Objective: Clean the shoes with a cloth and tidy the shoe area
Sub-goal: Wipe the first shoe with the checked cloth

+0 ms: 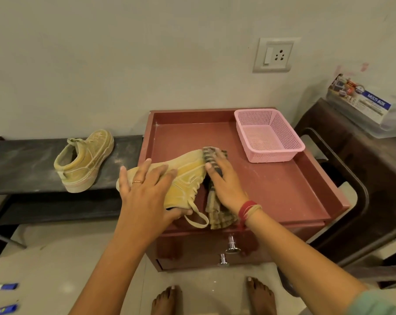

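A dusty tan sneaker point(188, 169) lies on its side on the red cabinet top point(272, 187). My left hand point(147, 192) grips its heel end, fingers spread over the side and thumb under the opening. My right hand point(226, 185) presses a striped brown cloth point(215, 212) against the sneaker's toe end; the cloth hangs down over the cabinet's front edge. The second tan sneaker point(85, 160) stands upright on the black shoe rack point(21, 169) to the left, toe toward the wall.
A pink mesh basket point(270, 135) stands on the cabinet's back right corner. A dark chair point(351, 178) and a dark stand with a plastic box point(370, 110) are at the right. The cabinet has metal drawer knobs point(232, 246). My bare feet are below.
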A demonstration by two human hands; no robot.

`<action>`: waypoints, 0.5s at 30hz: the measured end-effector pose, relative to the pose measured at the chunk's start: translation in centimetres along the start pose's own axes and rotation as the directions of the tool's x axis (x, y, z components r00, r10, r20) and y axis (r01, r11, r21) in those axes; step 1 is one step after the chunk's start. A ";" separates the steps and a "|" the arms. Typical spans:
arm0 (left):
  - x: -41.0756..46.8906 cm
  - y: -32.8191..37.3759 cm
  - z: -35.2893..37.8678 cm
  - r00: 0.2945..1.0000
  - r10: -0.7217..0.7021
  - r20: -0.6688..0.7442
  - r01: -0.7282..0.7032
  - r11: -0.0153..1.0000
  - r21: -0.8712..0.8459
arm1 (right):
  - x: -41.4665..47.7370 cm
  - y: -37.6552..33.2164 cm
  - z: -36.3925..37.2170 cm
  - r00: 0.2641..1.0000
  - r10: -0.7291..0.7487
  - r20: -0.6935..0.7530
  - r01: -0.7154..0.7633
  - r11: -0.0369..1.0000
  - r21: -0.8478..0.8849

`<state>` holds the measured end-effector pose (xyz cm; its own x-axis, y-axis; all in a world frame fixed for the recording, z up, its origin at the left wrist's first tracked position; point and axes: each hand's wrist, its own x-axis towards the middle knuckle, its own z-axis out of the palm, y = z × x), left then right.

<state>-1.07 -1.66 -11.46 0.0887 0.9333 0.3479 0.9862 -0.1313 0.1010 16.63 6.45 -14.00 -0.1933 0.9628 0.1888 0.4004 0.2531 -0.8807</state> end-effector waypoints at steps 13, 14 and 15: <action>0.9 2.9 -1.8 0.969 -0.121 0.218 0.058 0.960 0.273 | 1.2 -0.1 -0.4 0.997 0.027 -0.069 -0.024 0.999 0.043; 1.1 3.7 -1.6 0.966 -0.144 0.217 0.069 0.946 0.317 | 1.3 -0.3 0.0 0.999 -0.024 -0.048 0.022 0.999 -0.037; 1.3 4.3 -1.4 0.962 -0.159 0.223 0.076 0.937 0.340 | 1.3 -0.4 0.1 0.998 -0.059 -0.027 0.056 0.993 -0.101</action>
<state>3.04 -1.44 -9.23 -0.0399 0.9931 0.1104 0.9786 0.0612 -0.1963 16.10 7.54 -13.43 -0.1923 0.9484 0.2520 0.4777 0.3148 -0.8202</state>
